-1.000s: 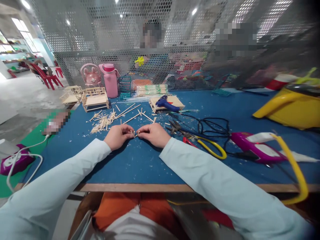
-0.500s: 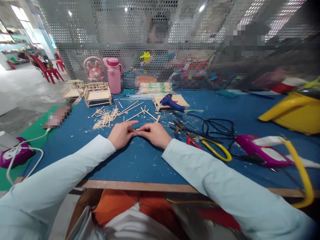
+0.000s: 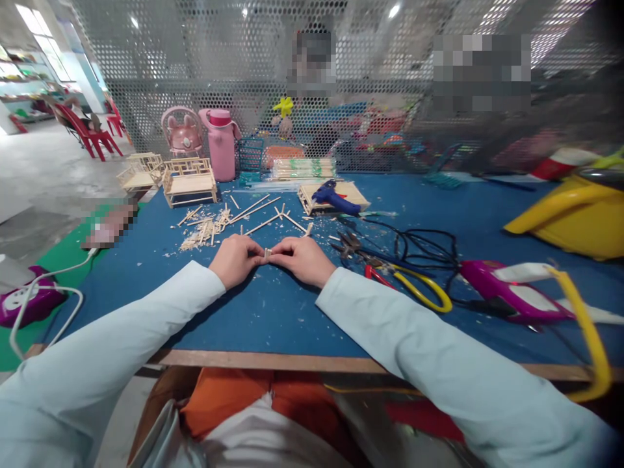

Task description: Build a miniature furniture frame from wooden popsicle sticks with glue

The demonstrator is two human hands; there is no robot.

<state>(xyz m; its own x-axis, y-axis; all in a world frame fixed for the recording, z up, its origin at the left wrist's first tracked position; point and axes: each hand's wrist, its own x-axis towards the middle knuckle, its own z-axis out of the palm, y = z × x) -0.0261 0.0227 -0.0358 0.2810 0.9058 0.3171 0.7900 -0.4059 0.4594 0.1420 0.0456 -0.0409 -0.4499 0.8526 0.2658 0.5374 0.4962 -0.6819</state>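
My left hand and my right hand meet over the blue tabletop, fingertips nearly touching. Between them they pinch a small bundle of short wooden sticks, its pale ends upright. Both hands are closed on it; the fingers hide its lower part. Just beyond the hands, thin wooden sticks lie in a zigzag. To their left is a heap of short cut stick pieces. A pair of pliers lies to the right of my right hand.
Miniature wooden beds stand at the back left beside a pink thermos. A blue glue gun rests on a wooden frame. Black cable, yellow-handled scissors and a purple power strip lie right. A perforated metal screen closes the back.
My left index finger, stretched out over the bundle before, has bent down to its side. Both hands keep their place at the bundle.
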